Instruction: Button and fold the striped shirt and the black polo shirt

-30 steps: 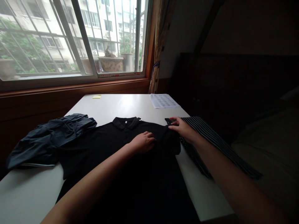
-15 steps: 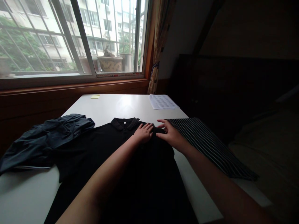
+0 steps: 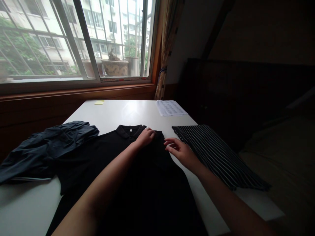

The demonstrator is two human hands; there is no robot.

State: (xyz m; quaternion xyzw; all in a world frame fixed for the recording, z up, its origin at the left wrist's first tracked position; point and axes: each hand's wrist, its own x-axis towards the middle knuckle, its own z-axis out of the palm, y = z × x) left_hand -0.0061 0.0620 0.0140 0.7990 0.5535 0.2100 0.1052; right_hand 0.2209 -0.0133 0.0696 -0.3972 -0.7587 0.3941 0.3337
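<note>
A black polo shirt (image 3: 123, 157) lies flat on the white table (image 3: 128, 113), collar toward the window, its right sleeve folded in over the body. My left hand (image 3: 145, 137) rests on the shirt just right of the collar, fingers curled down onto the cloth. My right hand (image 3: 179, 150) lies at the shirt's folded right edge, fingers stretched out and slightly apart, holding nothing.
A crumpled dark blue garment (image 3: 46, 147) lies at the table's left. A black-and-white striped garment (image 3: 214, 154) hangs over the right edge. A printed sheet (image 3: 170, 107) and a yellow sticky note (image 3: 98, 102) lie near the window. Dark furniture stands at right.
The right hand let go of the shirt's right sleeve after folding it inward, and drew back to the folded edge. The left hand slid up toward the collar.
</note>
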